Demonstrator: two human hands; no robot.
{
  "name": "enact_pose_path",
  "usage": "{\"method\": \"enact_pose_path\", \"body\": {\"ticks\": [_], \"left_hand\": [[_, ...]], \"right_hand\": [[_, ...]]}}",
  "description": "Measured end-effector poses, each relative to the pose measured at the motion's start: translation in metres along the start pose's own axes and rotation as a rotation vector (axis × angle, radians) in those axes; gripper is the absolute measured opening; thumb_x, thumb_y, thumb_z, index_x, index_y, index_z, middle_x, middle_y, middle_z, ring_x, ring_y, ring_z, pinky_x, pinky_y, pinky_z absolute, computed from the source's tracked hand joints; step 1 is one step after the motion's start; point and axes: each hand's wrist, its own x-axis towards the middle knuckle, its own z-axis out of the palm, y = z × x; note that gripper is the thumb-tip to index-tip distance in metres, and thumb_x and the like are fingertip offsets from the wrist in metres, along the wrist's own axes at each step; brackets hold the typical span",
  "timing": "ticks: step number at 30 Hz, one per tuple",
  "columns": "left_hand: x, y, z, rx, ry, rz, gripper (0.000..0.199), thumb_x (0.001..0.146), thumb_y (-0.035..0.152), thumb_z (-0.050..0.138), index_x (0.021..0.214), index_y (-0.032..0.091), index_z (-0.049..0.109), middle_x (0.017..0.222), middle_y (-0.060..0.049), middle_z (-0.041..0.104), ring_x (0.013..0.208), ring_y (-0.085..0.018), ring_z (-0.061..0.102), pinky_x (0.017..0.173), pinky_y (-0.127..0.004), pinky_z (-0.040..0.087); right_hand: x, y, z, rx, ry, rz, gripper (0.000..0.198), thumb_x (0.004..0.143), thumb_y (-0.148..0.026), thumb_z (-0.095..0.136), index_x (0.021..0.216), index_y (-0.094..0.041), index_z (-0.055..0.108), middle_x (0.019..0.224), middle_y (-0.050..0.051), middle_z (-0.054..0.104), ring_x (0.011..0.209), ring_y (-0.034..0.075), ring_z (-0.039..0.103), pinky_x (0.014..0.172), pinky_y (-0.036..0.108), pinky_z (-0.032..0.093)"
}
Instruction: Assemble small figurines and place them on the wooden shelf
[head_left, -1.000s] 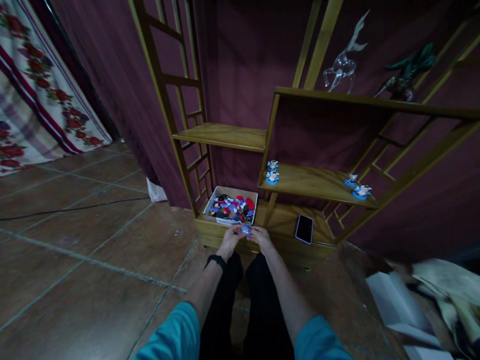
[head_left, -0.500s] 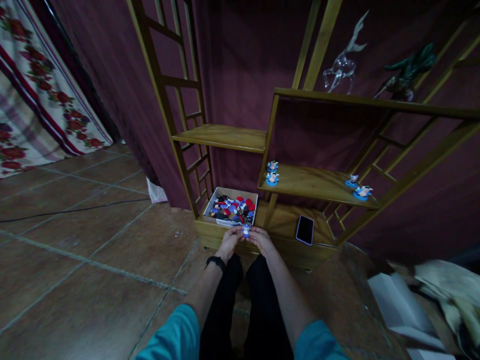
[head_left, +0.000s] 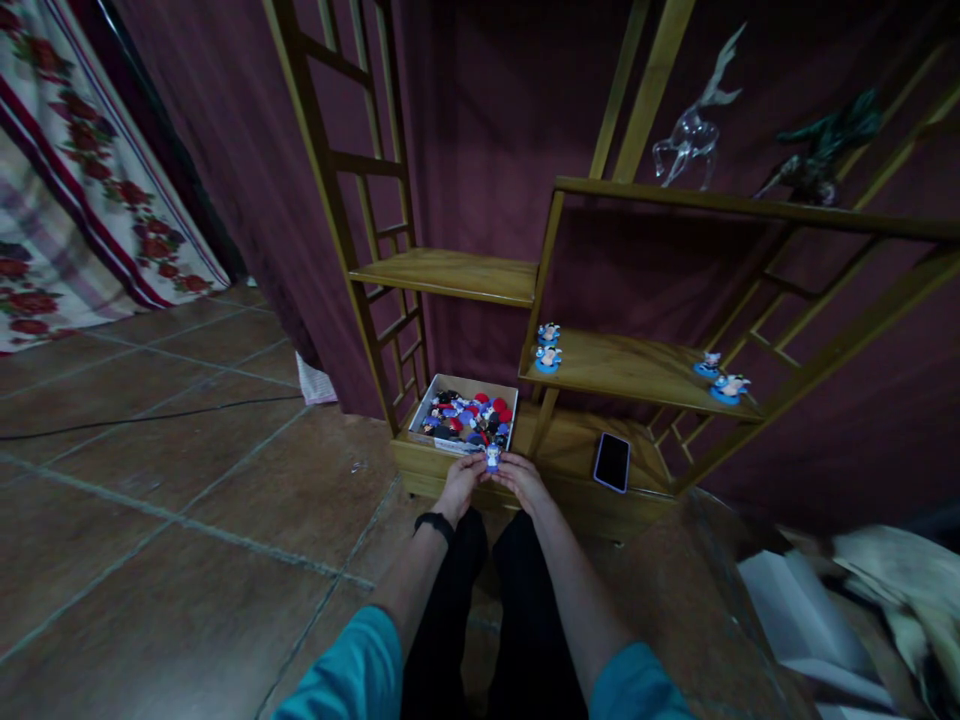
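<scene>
A small purple-and-white figurine (head_left: 493, 458) is held upright between my two hands, just in front of the box. My left hand (head_left: 463, 481) grips it from the left with closed fingers, and my right hand (head_left: 523, 479) grips it from the right. Behind them a shallow cardboard box (head_left: 412, 436) sits on the low shelf, filled with many small red, blue, black and white figurines (head_left: 466, 416). Several blue-based figurines stand on the shelf above: a pair (head_left: 548, 346) at its left end and two (head_left: 718, 377) at its right end.
A phone (head_left: 612, 462) lies on the low wooden shelf (head_left: 559, 460) to the right. A clear deer statue (head_left: 690, 135) and a dark green statue (head_left: 825, 150) stand on the upper shelf. White boxes (head_left: 810, 615) and cloth are on the floor at right; a black cable (head_left: 150, 417) crosses the floor at left.
The view has shifted very slightly, so the shelves sit a little further right. My hands still hold the figurine in the same place.
</scene>
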Motion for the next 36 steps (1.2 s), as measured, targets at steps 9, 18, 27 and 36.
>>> {"method": "enact_pose_path", "body": {"ticks": [9,18,27,36], "left_hand": [[-0.0031,0.0017,-0.0013,0.030,-0.073,0.010,0.033,0.050,0.010,0.076,0.081,0.011,0.066,0.071,-0.006,0.066,0.063,-0.012,0.060,0.065,-0.025,0.046],[-0.0054,0.0034,0.0004,0.048,-0.067,0.017,0.032,0.050,0.009,0.075,0.080,0.012,0.065,0.069,-0.004,0.064,0.063,-0.012,0.059,0.065,-0.025,0.044],[-0.0021,0.0003,-0.0007,0.044,0.000,0.011,0.023,0.054,0.009,0.072,0.076,0.012,0.065,0.068,-0.004,0.063,0.059,-0.011,0.057,0.058,-0.023,0.044],[-0.0024,0.0005,-0.0004,0.073,-0.029,0.013,0.025,0.053,0.008,0.074,0.077,0.011,0.066,0.060,-0.002,0.060,0.055,-0.009,0.055,0.056,-0.021,0.044]], "right_hand": [[0.0006,0.0006,0.0009,-0.010,-0.052,0.003,0.038,0.055,-0.013,0.072,0.091,-0.015,0.060,0.083,0.004,0.067,0.078,0.016,0.065,0.079,0.030,0.050],[-0.0030,-0.0030,0.0046,-0.051,-0.026,0.004,0.037,0.053,-0.013,0.072,0.089,-0.017,0.060,0.080,0.003,0.067,0.075,0.014,0.064,0.074,0.028,0.050],[-0.0031,-0.0042,0.0028,-0.084,0.027,0.009,0.031,0.057,-0.019,0.069,0.087,-0.018,0.061,0.075,0.002,0.068,0.070,0.015,0.064,0.070,0.028,0.050],[0.0022,0.0013,-0.0001,-0.113,0.064,0.008,0.029,0.057,-0.019,0.068,0.085,-0.017,0.061,0.073,0.002,0.068,0.066,0.014,0.064,0.064,0.025,0.051]]}}
